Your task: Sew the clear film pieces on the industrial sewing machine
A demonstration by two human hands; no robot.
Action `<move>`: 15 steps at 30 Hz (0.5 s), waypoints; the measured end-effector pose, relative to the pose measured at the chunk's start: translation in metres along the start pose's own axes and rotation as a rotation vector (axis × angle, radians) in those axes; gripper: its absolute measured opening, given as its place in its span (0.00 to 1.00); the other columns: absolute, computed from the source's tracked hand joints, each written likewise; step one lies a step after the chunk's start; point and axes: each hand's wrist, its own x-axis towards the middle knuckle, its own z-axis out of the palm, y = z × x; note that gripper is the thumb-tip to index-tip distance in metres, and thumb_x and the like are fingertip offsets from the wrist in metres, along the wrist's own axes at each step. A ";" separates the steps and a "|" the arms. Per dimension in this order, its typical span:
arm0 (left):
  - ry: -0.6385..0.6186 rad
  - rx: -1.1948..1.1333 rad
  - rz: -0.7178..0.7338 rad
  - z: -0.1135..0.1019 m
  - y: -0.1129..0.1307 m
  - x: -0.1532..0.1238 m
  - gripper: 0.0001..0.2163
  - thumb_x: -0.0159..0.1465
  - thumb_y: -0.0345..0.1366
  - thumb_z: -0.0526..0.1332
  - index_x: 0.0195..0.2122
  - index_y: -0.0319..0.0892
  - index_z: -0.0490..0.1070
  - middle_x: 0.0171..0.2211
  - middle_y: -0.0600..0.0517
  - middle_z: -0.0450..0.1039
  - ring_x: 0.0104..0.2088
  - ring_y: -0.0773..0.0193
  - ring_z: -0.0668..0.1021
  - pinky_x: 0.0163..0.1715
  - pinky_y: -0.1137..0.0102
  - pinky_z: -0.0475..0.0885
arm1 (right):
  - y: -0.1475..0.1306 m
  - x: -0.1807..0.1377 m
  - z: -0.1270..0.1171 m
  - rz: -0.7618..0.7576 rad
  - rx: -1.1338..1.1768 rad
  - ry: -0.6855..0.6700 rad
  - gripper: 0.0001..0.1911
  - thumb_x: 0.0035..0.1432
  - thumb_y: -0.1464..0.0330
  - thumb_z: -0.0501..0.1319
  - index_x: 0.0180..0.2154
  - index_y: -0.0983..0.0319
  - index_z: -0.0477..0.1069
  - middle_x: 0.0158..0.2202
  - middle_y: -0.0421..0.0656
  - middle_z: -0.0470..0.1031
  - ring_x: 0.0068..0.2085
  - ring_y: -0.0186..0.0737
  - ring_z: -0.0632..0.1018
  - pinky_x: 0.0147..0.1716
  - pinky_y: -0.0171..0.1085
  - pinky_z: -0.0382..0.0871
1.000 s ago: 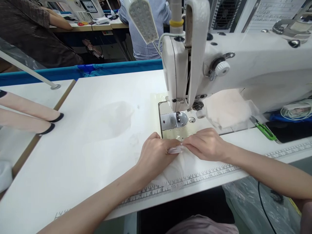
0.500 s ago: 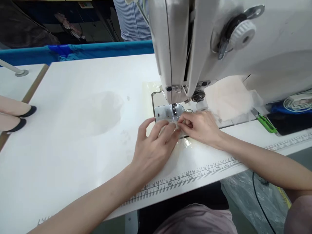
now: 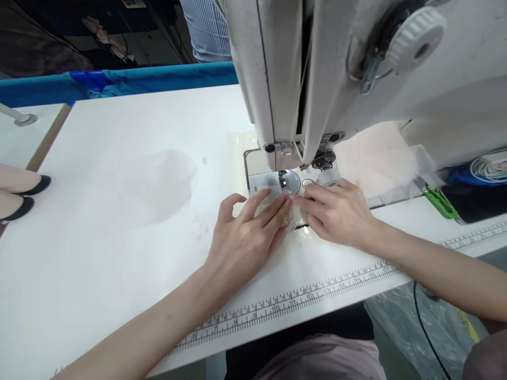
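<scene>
A small piece of sheer, see-through fabric (image 3: 292, 215) lies over the sewing machine's metal needle plate (image 3: 259, 182), just in front of the presser foot (image 3: 282, 179). My left hand (image 3: 247, 232) rests on its left side, fingers stretched and spread, with the fingertips close to the foot. From the right, my right hand (image 3: 338, 211) touches the fabric with an extended index finger; its thumb is apart from that finger. Both hands' fingertips nearly meet below the foot. Much of the fabric is hidden under the fingers.
The sewing machine head (image 3: 285, 79) rises above my hands. Pale sheer fabric (image 3: 376, 158) lies right of the needle area, near green thread snips (image 3: 440, 202) and a black phone-like slab (image 3: 475, 198). A printed ruler (image 3: 277, 310) runs along the table's front edge. Across the table, a striped shirt (image 3: 208, 31) shows.
My right hand's fingers have gone from a pinch to stretched out on the fabric. My left fingers have flattened and drawn nearer the presser foot. The view has shifted slightly.
</scene>
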 end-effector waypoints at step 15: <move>0.025 0.019 -0.021 0.007 -0.004 0.005 0.15 0.68 0.38 0.57 0.54 0.43 0.71 0.51 0.49 0.75 0.57 0.54 0.73 0.48 0.58 0.61 | 0.000 0.003 0.001 -0.009 -0.099 -0.021 0.13 0.58 0.76 0.53 0.34 0.65 0.77 0.32 0.41 0.77 0.29 0.35 0.66 0.30 0.39 0.50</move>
